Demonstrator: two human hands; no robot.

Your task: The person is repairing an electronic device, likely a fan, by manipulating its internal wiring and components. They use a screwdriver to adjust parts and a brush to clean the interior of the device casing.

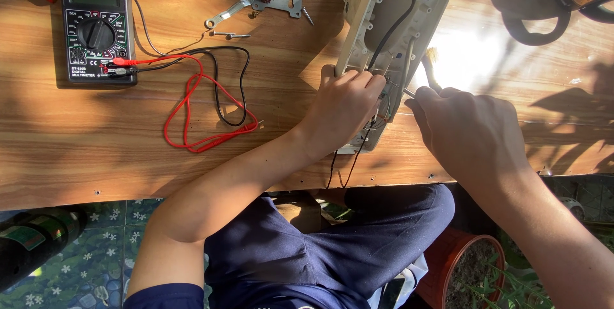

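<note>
Casing (390,34): cream plastic shell, long with rounded ends, lying open side up on wooden table, long axis tilted from about 1 o'clock down to 7 o'clock. Screw posts and ribs visible inside. Black cable (398,24) enters at the far end through a clamp, runs down the interior toward 7 o'clock. Thin wires (377,120) cluster at the near end; two dark ones trail over the table edge toward 6 o'clock.
</note>
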